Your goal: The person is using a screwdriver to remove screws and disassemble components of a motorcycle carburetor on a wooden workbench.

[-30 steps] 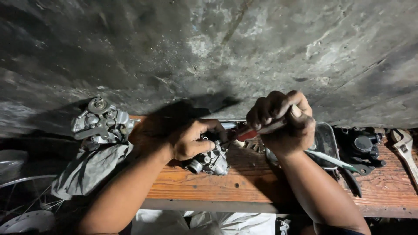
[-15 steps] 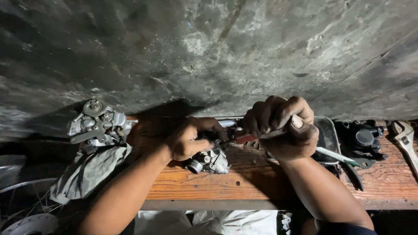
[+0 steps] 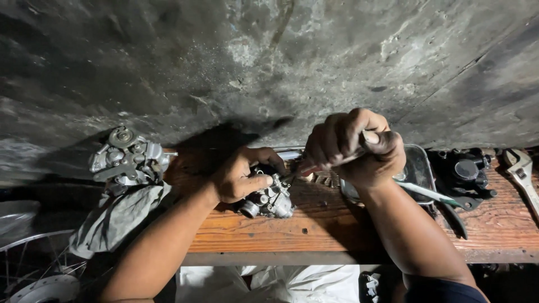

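The left hand (image 3: 238, 179) clamps a small metal carburetor (image 3: 268, 201) against the wooden counter (image 3: 314, 230), fingers wrapped over its top, seemingly to keep it from turning under the tool; the right hand (image 3: 353, 146) is closed in a full fist round the handle of a screwdriver (image 3: 306, 167), whose reddish shank slants down-left so that the tip meets the carburetor's upper side, a grip that looks suited to pressing and twisting at once. A second carburetor (image 3: 129, 160) sits on a grey rag (image 3: 115, 216) at the counter's left end, well apart; a shallow metal tray (image 3: 418, 168) lies just behind the right wrist, green-handled pliers (image 3: 443, 199) beside it, a dark brake caliper (image 3: 463, 168) and an adjustable wrench (image 3: 522, 174) farther right. Compared with half a second ago, both hands hold the same grips; the right fist sits a little more upright, and the carburetor has not shifted on the counter.
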